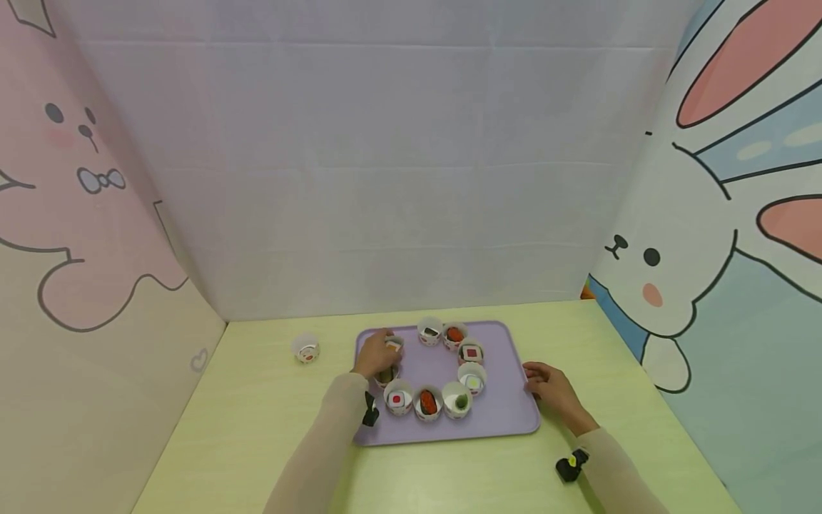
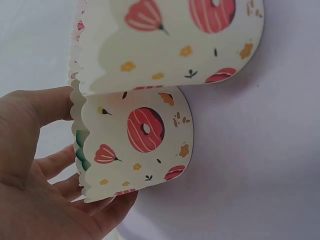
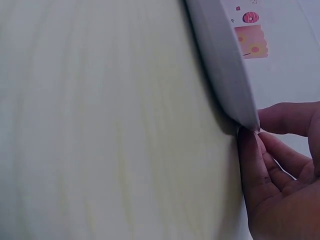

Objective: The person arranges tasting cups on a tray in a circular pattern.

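Observation:
My left hand (image 1: pixel 372 355) grips a paper cup (image 2: pixel 145 130) with a scalloped rim and donut print, at the left of a ring of such cups on a lilac tray (image 1: pixel 433 368). Thumb and fingers lie on either side of it; an orange-and-white piece shows inside. Another printed cup (image 2: pixel 175 40) fills the near part of the left wrist view. At the tray's right edge, my right hand (image 1: pixel 555 392) pinches the rim between thumb and fingers. Around the ring, cups hold small sushi-like pieces, among them a red-topped one (image 1: pixel 428 402) and a white one with a red centre (image 1: pixel 472 353).
A lone paper cup (image 1: pixel 305 348) stands on the pale yellow wood-grain table (image 1: pixel 257 400), left of the tray. A white cloth backdrop (image 1: pixel 398 178) rises behind, with cartoon-printed panels on both sides.

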`<state>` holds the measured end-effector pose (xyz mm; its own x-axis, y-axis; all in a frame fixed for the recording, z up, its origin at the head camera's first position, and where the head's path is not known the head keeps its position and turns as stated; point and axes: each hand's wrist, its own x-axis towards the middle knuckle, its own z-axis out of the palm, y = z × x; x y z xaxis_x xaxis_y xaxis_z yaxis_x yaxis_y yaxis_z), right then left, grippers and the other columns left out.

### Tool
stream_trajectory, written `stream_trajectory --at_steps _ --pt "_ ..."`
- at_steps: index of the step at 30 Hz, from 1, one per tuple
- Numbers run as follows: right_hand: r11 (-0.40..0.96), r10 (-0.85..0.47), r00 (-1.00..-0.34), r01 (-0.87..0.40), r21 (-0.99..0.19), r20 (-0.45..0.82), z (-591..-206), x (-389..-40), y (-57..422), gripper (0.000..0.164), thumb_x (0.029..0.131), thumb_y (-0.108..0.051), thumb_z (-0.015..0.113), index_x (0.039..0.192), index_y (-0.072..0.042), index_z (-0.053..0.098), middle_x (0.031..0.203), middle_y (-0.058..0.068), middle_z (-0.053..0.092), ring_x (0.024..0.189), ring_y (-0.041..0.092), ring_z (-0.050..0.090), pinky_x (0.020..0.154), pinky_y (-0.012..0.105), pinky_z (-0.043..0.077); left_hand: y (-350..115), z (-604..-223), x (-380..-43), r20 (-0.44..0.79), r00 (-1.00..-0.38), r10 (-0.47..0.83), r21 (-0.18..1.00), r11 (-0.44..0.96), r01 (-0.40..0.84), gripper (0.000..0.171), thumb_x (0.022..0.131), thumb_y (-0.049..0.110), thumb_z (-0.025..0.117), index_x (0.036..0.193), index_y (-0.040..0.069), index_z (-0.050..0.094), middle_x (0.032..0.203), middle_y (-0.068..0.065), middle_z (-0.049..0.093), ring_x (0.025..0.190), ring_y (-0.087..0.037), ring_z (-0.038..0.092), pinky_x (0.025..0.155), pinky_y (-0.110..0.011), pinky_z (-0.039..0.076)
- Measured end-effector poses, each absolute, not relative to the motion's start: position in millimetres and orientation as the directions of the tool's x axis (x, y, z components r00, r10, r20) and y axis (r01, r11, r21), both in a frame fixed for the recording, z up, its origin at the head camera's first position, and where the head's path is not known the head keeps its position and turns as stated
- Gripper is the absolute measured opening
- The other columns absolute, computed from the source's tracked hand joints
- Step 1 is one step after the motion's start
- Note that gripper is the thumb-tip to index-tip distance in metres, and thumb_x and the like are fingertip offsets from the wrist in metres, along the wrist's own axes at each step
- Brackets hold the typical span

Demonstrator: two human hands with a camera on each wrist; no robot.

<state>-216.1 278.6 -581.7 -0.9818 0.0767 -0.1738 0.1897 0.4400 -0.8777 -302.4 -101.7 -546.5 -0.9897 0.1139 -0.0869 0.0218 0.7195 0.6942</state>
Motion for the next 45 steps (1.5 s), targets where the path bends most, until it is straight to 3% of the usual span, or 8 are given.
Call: stream_trajectory --at_steps 9,20,30,45 --pt "0.451 0.084 -0.981 0.192 -0.872 -0.172 -581 -217 278 0.046 0.088 0.000 0.062 0.133 0.006 0.054 0.117 0.022 0.063 0.092 0.015 0.061 0.072 0.026 0.054 -104 -546 -303 -0.111 -0.990 0.081 0.694 0.719 -0.019 0.053 0.079 0.019 0.074 0.126 0.001 0.058 0.111 -0.019 0.066 0.082 -0.024 0.059 0.067 -0.036 0.053" --pt "0.523 0.079 -0.988 0.153 -0.839 -0.130 -577 -218 277 0.045 0.084 0.002 0.064 0.128 0.007 0.058 0.111 0.022 0.066 0.090 0.018 0.063 0.069 0.026 0.054 -107 -544 -298 -0.122 -0.991 0.054 0.681 0.731 -0.044 0.054 0.080 0.021 0.073 0.128 0.003 0.057 0.119 -0.019 0.065 0.087 -0.026 0.060 0.072 -0.039 0.053" --pt "0.529 0.081 -0.983 0.181 -0.829 -0.162 -573 -221 277 0.044 0.086 0.000 0.060 0.129 0.007 0.058 0.112 0.023 0.065 0.088 0.018 0.065 0.070 0.028 0.056 -113 -538 -298 -0.094 -0.990 0.104 0.715 0.700 0.005 0.062 0.081 0.025 0.073 0.135 0.002 0.053 0.134 -0.022 0.057 0.112 -0.035 0.060 0.093 -0.050 0.050" --pt "0.474 0.092 -0.974 0.224 -0.852 -0.205 -570 -218 277 0.045 0.086 0.000 0.061 0.131 0.006 0.058 0.116 0.022 0.065 0.091 0.016 0.064 0.072 0.028 0.055 -144 -512 -287 0.057 -0.995 0.088 0.790 0.605 0.098 0.057 0.088 0.022 0.070 0.137 0.002 0.050 0.138 -0.020 0.055 0.127 -0.039 0.053 0.100 -0.053 0.046"
